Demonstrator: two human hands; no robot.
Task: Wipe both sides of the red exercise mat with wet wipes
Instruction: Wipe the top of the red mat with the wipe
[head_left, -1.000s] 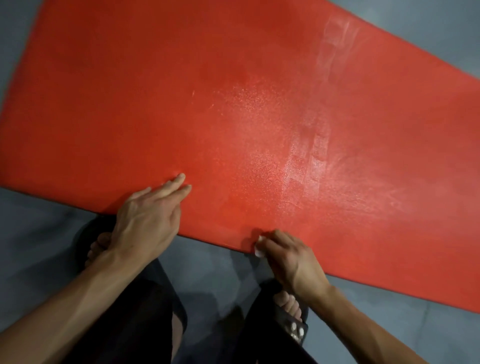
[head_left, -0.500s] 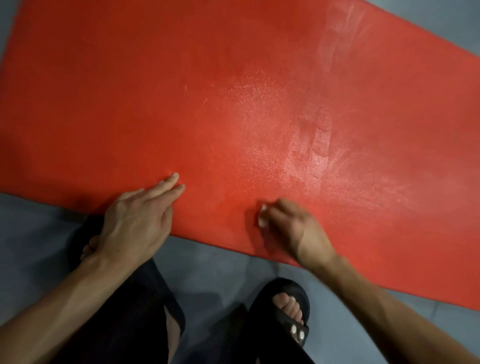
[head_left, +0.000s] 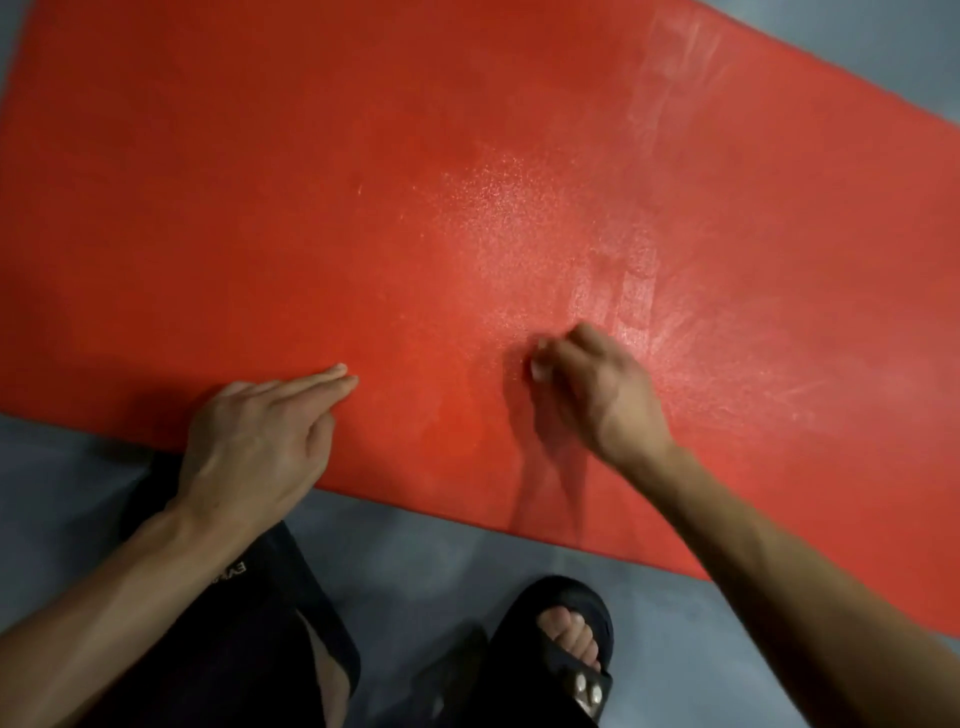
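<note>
Red exercise mat (head_left: 363, 182) lies flat on the grey floor (head_left: 415, 561), filling most of the view. Left hand (head_left: 254, 441) rests flat on the mat's near edge, fingers straight and together. Right hand (head_left: 597, 389) is curled, pinching a small white wet wipe (head_left: 537, 369) against the mat mid-surface; motion blur there. Wet streaks sit to its right. Black shorts (head_left: 260, 597) show white lettering, too small to read. Black slide sandal (head_left: 561, 649) on the right foot.
</note>
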